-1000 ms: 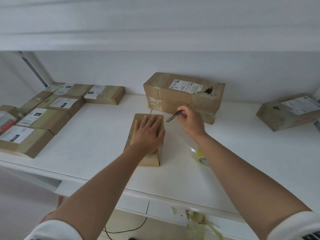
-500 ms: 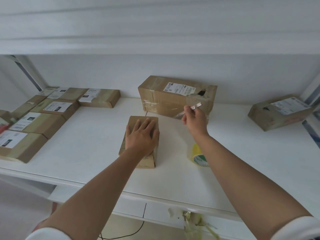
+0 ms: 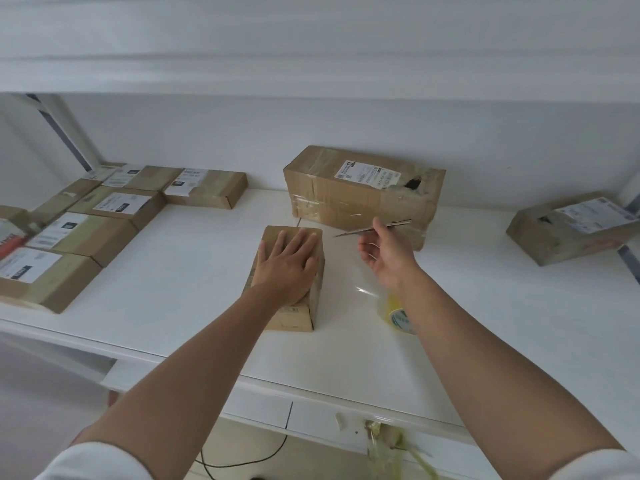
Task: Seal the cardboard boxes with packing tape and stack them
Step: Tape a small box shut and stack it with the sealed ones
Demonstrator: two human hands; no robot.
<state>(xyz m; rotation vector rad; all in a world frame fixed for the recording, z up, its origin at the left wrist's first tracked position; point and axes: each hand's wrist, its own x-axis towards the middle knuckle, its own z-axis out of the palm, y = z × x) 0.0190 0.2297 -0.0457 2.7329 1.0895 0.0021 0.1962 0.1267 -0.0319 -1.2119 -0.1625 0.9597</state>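
Here, taking the small box (image 3: 290, 277) under the left hand as the landmark, a cluster of flat cardboard parcels (image 3: 83, 223) lies well to its left on the white table (image 3: 180, 275), packed edge to edge and running toward the back wall. Each carries a white shipping label with black bars; the print is too small to read. At the far left edge a parcel shows red lettering, also illegible.

The left hand (image 3: 288, 263) lies flat on top of the small box, fingers straight and spread, palm pressing down. Faint printing marks the box's near end face, but it cannot be made out.

Behind the small box and slightly to its right sits a larger box (image 3: 360, 194) against the wall, wrapped in clear tape, with a white label of barcodes and a torn dark hole near its right top edge.

Right of the small box the right hand (image 3: 388, 252) hovers above the table, pinching a thin metal tool (image 3: 372, 228), perhaps a blade or scissors, between thumb and fingertips. Nearer the table's front edge than that hand, a tape roll (image 3: 398, 315) with a yellowish rim rests on the table, partly hidden by the forearm. Far right lies another labelled box (image 3: 571, 228), tilted.
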